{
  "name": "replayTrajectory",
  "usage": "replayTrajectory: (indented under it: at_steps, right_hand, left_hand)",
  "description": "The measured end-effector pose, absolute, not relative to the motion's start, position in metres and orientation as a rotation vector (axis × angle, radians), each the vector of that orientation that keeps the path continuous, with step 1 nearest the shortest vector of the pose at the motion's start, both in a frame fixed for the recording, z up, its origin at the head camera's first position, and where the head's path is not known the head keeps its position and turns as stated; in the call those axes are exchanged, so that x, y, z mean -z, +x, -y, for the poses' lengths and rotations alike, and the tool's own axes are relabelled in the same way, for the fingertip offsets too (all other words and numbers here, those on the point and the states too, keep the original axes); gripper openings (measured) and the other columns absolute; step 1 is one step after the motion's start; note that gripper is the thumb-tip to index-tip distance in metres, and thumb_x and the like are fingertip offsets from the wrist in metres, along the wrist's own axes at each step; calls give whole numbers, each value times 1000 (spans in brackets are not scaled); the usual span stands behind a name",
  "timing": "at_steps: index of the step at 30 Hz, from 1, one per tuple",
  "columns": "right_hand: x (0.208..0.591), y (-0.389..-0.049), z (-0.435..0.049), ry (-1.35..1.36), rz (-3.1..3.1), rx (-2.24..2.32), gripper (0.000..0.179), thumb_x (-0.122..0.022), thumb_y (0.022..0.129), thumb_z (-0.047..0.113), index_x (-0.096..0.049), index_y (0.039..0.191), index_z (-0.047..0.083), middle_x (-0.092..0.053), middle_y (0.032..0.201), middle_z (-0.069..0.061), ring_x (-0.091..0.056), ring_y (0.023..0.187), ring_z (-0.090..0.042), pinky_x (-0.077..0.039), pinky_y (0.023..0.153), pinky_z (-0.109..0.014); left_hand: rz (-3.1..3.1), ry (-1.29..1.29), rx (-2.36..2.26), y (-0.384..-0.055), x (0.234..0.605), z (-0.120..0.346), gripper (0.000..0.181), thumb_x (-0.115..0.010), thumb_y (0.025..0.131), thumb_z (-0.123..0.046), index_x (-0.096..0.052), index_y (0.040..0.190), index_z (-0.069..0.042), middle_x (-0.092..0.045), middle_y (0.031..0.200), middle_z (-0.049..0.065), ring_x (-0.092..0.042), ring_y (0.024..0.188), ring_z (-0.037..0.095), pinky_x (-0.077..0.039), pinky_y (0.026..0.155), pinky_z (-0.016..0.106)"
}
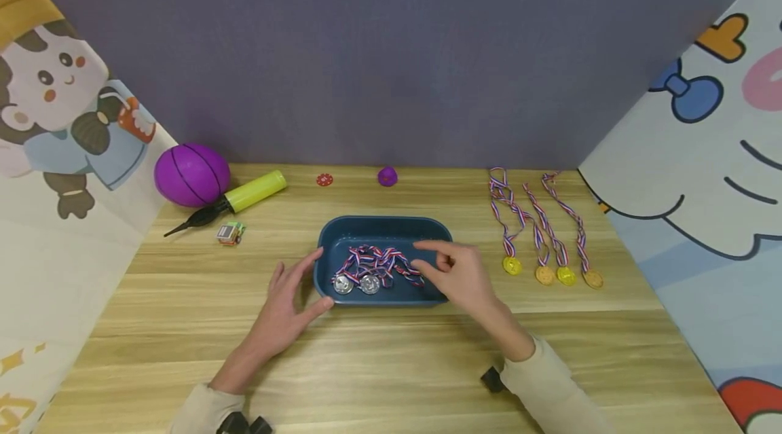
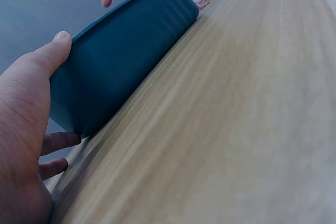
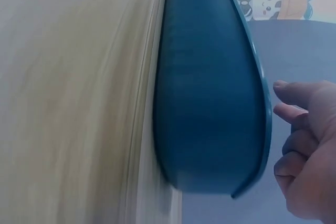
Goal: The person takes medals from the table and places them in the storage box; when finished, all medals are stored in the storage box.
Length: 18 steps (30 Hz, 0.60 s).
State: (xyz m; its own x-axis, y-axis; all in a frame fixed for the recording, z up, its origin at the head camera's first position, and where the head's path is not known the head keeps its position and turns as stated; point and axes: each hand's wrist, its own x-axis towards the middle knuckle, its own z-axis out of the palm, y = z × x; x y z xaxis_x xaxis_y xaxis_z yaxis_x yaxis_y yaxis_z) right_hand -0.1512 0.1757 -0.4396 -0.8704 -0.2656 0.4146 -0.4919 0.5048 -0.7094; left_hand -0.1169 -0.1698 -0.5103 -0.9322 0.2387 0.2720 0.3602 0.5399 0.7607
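A dark teal plastic bin (image 1: 385,297) holds two silver medals (image 1: 369,284) with tangled red, white and blue ribbons (image 1: 380,257). My left hand (image 1: 282,315) touches the bin's left end, its thumb on the near corner of the rim and its index finger higher along the side. In the left wrist view the left hand (image 2: 26,114) spreads along the bin wall. Over the bin's right part hovers my right hand (image 1: 458,278), thumb and index finger apart and nothing between them. In the right wrist view the right hand (image 3: 312,150) has its other fingers curled.
Several gold- and bronze-coloured medals (image 1: 566,276) with ribbons lie right of the bin. At the left are a purple ball (image 1: 192,175), a yellow hand pump (image 1: 256,191) and a small toy vehicle (image 1: 231,233). A red chip (image 1: 324,179) and a purple object (image 1: 387,176) lie behind.
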Motion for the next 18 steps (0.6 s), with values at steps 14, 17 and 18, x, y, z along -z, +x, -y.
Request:
replayTrajectory:
  at_steps: [14, 17, 18]
  right_hand:
    - [457, -146, -221, 452, 2343, -1345, 25, -93, 85, -4, -86, 109, -1, -33, 57, 7, -24, 56, 3, -29, 52, -17]
    - [460, -145, -231, 400, 2336, -1345, 26, -93, 83, -7, -86, 108, -1, -32, 57, 4, -24, 56, 3, -26, 50, -18]
    - [461, -145, -234, 386, 2335, -1335, 27, -93, 83, -8, -86, 108, -1, -32, 57, 3, -25, 56, 2, -27, 50, -19]
  left_hand:
    - [2651, -513, 1356, -118, 511, 170, 90, -84, 98, -35, -37, 174, -30, -61, 158, 20, -53, 147, 46, 0, 135, 71]
    - [2645, -522, 1343, -118, 512, 170, 89, -83, 98, -36, -37, 174, -29, -62, 157, 20, -53, 147, 47, -1, 134, 72]
    - [2642, -523, 1339, -118, 512, 170, 88, -83, 98, -37, -38, 173, -28, -62, 157, 20, -54, 146, 47, -1, 134, 72]
